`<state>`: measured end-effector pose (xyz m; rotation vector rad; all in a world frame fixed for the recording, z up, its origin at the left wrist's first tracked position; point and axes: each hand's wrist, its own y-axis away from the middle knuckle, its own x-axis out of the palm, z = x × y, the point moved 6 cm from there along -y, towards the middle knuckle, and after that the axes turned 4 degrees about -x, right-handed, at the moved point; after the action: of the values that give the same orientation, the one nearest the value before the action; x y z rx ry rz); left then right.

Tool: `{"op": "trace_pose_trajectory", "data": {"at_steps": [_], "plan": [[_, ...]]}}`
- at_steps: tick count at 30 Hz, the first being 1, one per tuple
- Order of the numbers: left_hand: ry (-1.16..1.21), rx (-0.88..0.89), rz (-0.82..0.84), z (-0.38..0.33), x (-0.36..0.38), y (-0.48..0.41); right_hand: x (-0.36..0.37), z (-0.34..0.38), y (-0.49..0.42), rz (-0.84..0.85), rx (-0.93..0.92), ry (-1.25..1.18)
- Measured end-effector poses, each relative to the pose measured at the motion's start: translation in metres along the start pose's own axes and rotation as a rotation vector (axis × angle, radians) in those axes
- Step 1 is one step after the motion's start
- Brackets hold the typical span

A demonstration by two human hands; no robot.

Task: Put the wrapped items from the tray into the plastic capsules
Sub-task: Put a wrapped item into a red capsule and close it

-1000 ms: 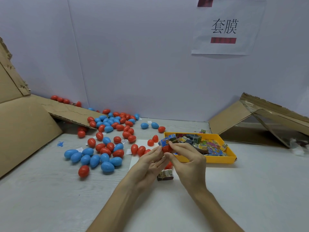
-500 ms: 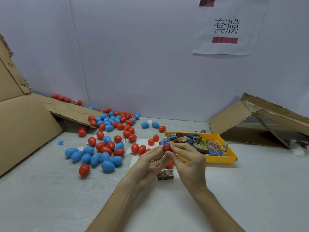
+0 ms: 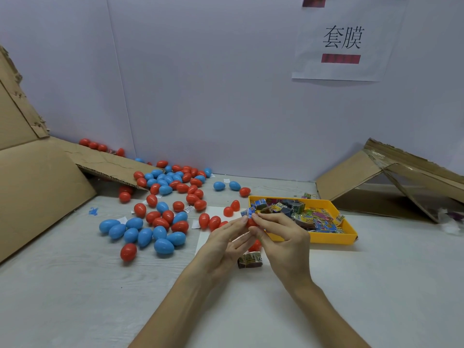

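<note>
My left hand (image 3: 226, 241) and my right hand (image 3: 281, 237) meet in front of me and hold a red capsule (image 3: 251, 222) between their fingertips. A blue wrapped item (image 3: 247, 212) sticks up from the capsule's top, pinched there by my right fingers. The yellow tray (image 3: 334, 238) with several wrapped items (image 3: 313, 218) stands just right of my hands. A brown wrapped item (image 3: 249, 259) lies on the table below my hands. Another red capsule piece (image 3: 256, 246) shows under my hands, partly hidden.
Several red and blue capsules (image 3: 160, 222) are scattered over the table's left and middle. Cardboard sheets (image 3: 37, 187) lean at the left, and a folded cardboard piece (image 3: 391, 187) stands at the back right. A white paper sheet (image 3: 213, 214) lies under my hands.
Both hands have stayed together on the red capsule, shifting only slightly. The fingers work the blue wrapped item at the capsule's top.
</note>
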<state>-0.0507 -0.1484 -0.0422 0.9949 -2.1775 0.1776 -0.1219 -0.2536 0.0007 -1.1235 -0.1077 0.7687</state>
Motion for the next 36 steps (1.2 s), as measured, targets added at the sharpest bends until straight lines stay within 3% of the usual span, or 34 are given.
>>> {"op": "trace_pose_trajectory", "data": {"at_steps": [17,24,36], "plan": [[0.012,-0.005,-0.038,0.0008,-0.0027,-0.0020,0.0004,0.0003,0.0006,0.011,0.045,-0.033],[0.078,-0.007,0.042,0.0006,-0.0002,-0.0003,0.0021,-0.0045,-0.0006,0.028,0.175,-0.051],[-0.038,-0.013,0.015,0.0021,-0.0022,-0.0046,-0.0006,-0.0012,0.0011,0.035,0.066,0.014]]}}
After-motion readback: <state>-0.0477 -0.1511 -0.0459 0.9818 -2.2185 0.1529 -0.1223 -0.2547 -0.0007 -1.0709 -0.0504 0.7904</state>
